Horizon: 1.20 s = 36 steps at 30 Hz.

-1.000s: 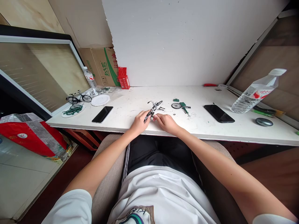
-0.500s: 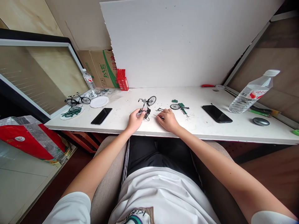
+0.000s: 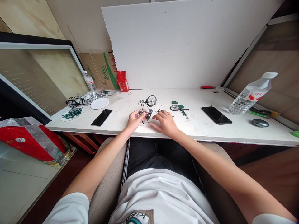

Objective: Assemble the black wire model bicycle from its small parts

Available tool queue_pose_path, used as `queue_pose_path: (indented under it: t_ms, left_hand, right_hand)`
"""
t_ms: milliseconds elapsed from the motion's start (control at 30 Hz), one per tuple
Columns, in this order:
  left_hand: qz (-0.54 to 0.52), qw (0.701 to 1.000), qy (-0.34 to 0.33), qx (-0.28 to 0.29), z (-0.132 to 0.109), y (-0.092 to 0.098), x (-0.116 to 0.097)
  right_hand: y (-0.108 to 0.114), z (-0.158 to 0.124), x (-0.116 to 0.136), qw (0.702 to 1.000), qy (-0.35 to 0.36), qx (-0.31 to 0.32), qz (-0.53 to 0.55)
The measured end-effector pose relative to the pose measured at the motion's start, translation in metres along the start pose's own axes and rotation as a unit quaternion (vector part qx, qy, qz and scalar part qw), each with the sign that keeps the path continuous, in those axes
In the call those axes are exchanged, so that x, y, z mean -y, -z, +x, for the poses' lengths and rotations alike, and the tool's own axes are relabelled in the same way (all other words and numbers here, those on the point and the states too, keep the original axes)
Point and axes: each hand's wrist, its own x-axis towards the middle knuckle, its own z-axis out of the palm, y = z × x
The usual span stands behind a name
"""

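Note:
Between its fingers and thumb, my left hand (image 3: 135, 120) grips a small black model bicycle (image 3: 149, 114) with one spoked wheel at its far end. Just to the right, my right hand (image 3: 165, 123) has its fingers apart, close to the bicycle, and I see nothing held in it. Some thin dark parts (image 3: 159, 110) lie behind the right fingers, partly covered. Further right lie a loose spoked wheel (image 3: 175, 108) and green and black parts (image 3: 182, 109).
A finished-looking model bicycle (image 3: 78, 100) and a white plate (image 3: 99, 103) stand at the left. One phone (image 3: 102, 117) lies left, another phone (image 3: 217, 115) right. A water bottle (image 3: 252, 93) and a round grey case (image 3: 260, 123) are at the right.
My right hand has opened its fingers; the thin dark tool it held no longer shows in it. The model bicycle has turned a little in my left hand.

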Motion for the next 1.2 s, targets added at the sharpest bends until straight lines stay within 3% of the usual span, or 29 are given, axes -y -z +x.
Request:
queue_pose_path:
  t_ms: [300,533,1200]
  left_hand:
    - [-0.029,0.999,-0.006,0.027,-0.003,-0.008,0.005]
    - [-0.142,0.988,0.049,0.017,-0.004,-0.008,-0.003]
    - [-0.184,0.97,0.106,0.115,-0.002,-0.002,-0.004]
  right_hand:
    - [0.0,0.0,0.001,0.999,0.041,0.01,0.029]
    - [-0.002,0.001,-0.003,0.995,0.036,-0.051,0.074]
    - [-0.01,-0.007,-0.001,0.987,0.138,-0.071,-0.035]
